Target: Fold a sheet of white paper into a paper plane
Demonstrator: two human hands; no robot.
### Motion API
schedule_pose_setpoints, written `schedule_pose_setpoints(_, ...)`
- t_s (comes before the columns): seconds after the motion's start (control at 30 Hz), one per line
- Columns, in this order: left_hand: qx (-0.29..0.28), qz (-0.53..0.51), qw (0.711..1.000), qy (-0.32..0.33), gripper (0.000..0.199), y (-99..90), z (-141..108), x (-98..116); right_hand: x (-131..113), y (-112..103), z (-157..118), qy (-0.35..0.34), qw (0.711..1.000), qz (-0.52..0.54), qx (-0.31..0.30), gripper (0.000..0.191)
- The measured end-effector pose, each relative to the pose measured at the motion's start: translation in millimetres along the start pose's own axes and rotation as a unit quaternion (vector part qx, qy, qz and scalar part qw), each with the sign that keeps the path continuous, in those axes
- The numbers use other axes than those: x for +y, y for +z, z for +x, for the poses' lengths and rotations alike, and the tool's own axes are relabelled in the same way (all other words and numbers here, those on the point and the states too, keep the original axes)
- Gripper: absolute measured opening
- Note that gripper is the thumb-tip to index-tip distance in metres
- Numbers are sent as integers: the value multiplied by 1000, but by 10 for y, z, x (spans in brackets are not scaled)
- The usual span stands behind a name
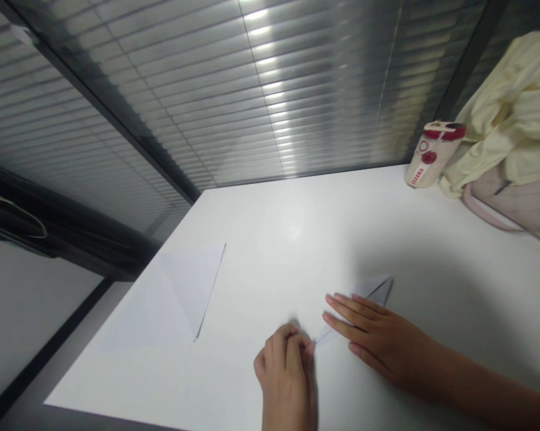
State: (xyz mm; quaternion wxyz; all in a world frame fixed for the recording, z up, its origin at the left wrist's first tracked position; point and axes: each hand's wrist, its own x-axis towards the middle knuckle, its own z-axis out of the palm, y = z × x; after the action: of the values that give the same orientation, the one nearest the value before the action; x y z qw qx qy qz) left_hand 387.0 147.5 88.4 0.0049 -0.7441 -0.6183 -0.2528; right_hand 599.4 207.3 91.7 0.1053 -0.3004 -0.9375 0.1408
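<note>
A small folded piece of white paper (374, 288) lies on the white table, mostly covered by my right hand (372, 336). That hand rests flat across it with the fingers stretched to the left. Past the fingers the paper narrows to a point, and its far corner shows a dark fold line. My left hand (284, 359) is closed at that narrow tip, its thumb and fingers pinching the end of the paper. Its curled fingers hide part of the tip.
White paper sheets (180, 299) lie at the left of the white table (270, 239). At the back right stands a cream and red cup (434, 155). Beside it are a pale yellow cloth (512, 114) and a pinkish bag (521, 203). Glass with blinds (270, 90) rises behind.
</note>
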Motion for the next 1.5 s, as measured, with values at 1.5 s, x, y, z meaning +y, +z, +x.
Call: schedule_pose_setpoints(1.5, -23, 116, 964, 239, 50, 8, -158, 165, -7, 31, 15, -26, 997, -45, 50, 53)
